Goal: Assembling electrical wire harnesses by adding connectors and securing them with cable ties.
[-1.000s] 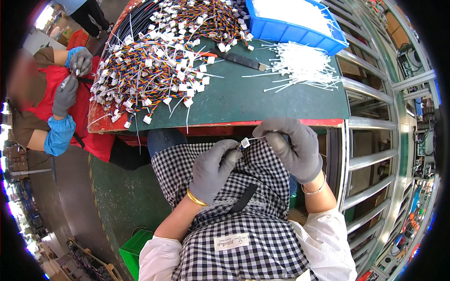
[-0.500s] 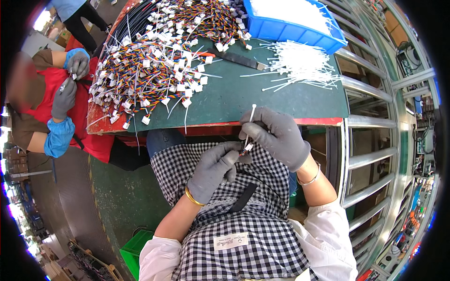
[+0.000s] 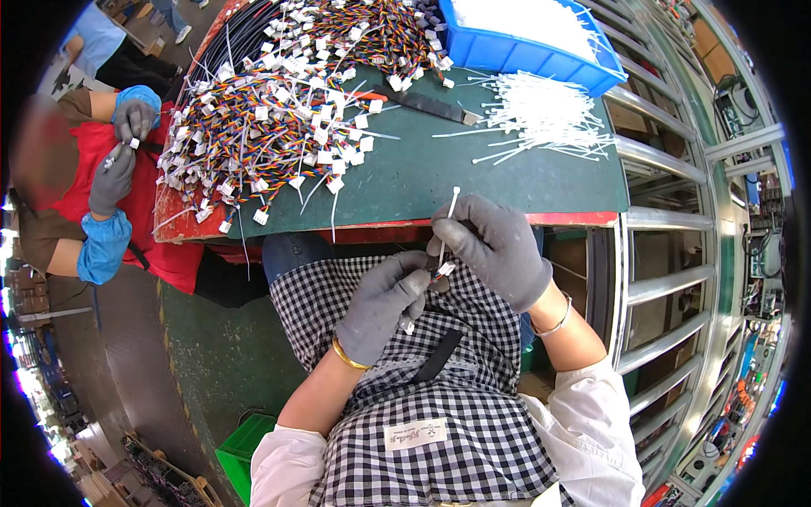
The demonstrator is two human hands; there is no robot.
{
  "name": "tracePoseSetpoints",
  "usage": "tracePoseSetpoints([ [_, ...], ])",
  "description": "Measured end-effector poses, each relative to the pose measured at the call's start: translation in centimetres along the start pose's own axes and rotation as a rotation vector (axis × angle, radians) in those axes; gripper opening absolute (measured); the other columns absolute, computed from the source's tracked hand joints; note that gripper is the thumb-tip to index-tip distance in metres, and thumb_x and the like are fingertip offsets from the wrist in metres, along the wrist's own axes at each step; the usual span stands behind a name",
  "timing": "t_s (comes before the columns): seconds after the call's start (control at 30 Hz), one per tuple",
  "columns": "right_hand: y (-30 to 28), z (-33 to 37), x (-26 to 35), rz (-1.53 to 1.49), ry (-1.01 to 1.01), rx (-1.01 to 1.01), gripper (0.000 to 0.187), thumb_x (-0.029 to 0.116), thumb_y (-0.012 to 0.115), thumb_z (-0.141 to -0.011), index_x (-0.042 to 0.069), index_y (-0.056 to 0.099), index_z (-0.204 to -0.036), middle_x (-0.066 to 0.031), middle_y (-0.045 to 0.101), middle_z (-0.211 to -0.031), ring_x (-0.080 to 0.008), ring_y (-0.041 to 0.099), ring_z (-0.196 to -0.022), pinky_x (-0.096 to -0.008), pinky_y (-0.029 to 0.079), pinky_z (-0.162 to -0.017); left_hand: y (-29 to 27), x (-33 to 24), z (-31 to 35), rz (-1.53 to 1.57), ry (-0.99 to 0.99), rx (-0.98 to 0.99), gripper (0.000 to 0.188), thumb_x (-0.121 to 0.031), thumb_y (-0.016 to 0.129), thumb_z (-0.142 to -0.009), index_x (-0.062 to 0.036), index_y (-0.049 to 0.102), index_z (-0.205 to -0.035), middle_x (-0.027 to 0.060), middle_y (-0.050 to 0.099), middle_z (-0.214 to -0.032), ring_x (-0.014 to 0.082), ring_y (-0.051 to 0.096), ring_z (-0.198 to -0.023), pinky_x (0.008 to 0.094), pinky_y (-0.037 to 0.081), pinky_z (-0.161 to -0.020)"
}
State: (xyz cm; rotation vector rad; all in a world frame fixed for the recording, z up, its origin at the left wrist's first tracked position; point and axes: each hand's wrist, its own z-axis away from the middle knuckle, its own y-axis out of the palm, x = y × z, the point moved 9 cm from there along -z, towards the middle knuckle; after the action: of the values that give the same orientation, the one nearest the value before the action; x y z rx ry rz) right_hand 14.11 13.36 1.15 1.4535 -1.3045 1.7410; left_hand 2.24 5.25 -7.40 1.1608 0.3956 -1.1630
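Above my lap, just off the table's near edge, my left hand [image 3: 382, 306] in a grey glove is closed on a short cable with coloured wires. One white connector [image 3: 445, 269] of it pokes out past the fingertips, and another white end [image 3: 407, 325] hangs below the palm. My right hand [image 3: 498, 258], also gloved, pinches a white cable tie [image 3: 450, 215] between thumb and forefinger. The tie stands nearly upright with its head at the top, its lower part close to the connector. Fingers hide whether the tie goes round the wires.
A heap of wire cables [image 3: 262, 135] covers the left of the green table [image 3: 422, 186]. Loose cable ties [image 3: 541, 118] lie at the right, before a blue bin [image 3: 524, 46]. A dark strip tool [image 3: 431, 107] lies between. Metal rollers [image 3: 667, 220] run along the right; a co-worker [image 3: 93, 194] sits left.
Both my hands have shifted very slightly left, still holding the cable and tie. A white end now shows under my left palm. The co-worker's hands have moved a little.
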Motion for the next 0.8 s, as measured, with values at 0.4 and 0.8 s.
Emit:
tracePoseSetpoints([
  [0.4, 0.4, 0.3, 0.6, 0.028, -0.076, 0.099, 0.017, 0.020, 0.063, -0.097, 0.003, 0.065, -0.092, -0.0089, 0.067, -0.077, -0.0218, 0.067, -0.069, -0.0327, 0.051, -0.064, 0.2, -0.7, 0.0, -0.063, 0.090, -0.011, 0.034, -0.019, 0.060, -0.098, -0.0006, 0.058, -0.126, 0.0076, 0.070, -0.098, 0.0020, 0.046, -0.063, 0.0166, 0.037, -0.055],
  [0.8, 0.4, 0.1, 0.8, 0.141, -0.207, 0.104, 0.019, 0.025, 0.067, -0.093, 0.006, 0.069, -0.094, -0.0104, 0.065, -0.079, -0.0300, 0.064, -0.073, -0.0386, 0.051, -0.066, 1.1, -0.9, 0.0, -0.015, 0.059, -0.018, 0.039, -0.019, 0.059, -0.098, -0.0010, 0.054, -0.132, 0.0080, 0.070, -0.102, 0.0045, 0.061, -0.066, 0.0139, 0.040, -0.049],
])
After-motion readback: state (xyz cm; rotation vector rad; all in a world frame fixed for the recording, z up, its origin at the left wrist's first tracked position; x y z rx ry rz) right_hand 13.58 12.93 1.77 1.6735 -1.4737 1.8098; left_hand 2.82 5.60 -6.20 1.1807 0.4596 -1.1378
